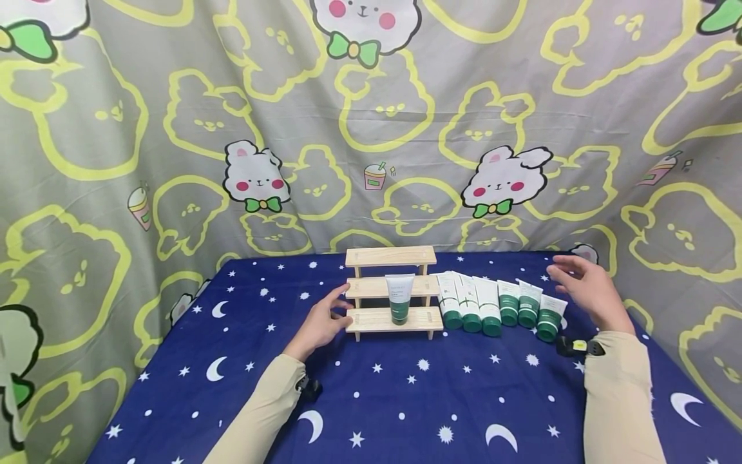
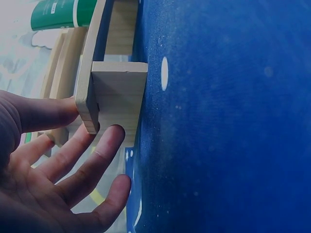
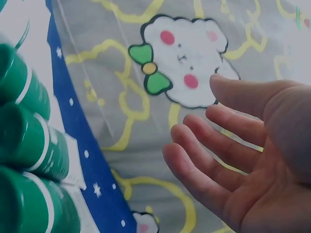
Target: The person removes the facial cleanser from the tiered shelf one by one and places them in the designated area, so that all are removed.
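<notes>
My left hand (image 1: 324,325) is at the left end of a small three-tier wooden display stand (image 1: 371,319). In the left wrist view its thumb touches the corner of a shelf board (image 2: 86,92), the other fingers loosely spread around the board's end. One white and green squeeze tube (image 1: 400,298) stands cap down on the lowest tier. Several like tubes (image 1: 489,306) form a row to the right of the stand, green caps toward me. Beyond the row's right end, my right hand (image 1: 594,293) hovers with fingers relaxed and nothing in them; the right wrist view shows green caps (image 3: 29,145) beside it.
A dark blue cloth (image 1: 406,399) with white moons and stars covers the table. Behind it hangs a grey curtain (image 1: 324,116) with cartoon rabbits and yellow outlines, close to the back of the stand.
</notes>
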A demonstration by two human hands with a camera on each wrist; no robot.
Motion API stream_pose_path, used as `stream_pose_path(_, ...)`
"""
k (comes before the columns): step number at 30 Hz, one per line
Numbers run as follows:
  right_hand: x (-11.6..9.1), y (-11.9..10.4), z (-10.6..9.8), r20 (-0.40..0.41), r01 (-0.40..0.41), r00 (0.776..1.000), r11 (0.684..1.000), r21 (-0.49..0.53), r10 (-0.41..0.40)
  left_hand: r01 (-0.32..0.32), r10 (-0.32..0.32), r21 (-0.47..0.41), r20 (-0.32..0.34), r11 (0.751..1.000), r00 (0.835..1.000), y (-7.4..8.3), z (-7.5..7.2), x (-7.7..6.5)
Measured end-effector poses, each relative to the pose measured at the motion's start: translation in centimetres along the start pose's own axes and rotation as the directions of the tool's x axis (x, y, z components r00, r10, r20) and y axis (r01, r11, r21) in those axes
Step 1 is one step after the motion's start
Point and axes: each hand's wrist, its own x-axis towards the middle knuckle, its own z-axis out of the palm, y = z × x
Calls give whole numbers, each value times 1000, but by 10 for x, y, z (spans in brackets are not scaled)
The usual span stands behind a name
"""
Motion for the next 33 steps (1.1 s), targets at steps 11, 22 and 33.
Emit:
stream_pose_path(11, -6, -38, 2, -35, 28, 999, 993, -112, -33, -25, 25, 5, -8, 1000, 1000, -4, 2, 4)
stream_pose_path(22, -8, -71, 16, -37, 93, 994, 983, -155, -100, -8, 8, 12, 0, 1000, 1000, -5, 1, 1)
stream_pose_path(33, -11, -90, 31, -20, 172, 984, 975, -144, -177, -31, 31, 3, 6, 1000, 1000, -6, 1, 2)
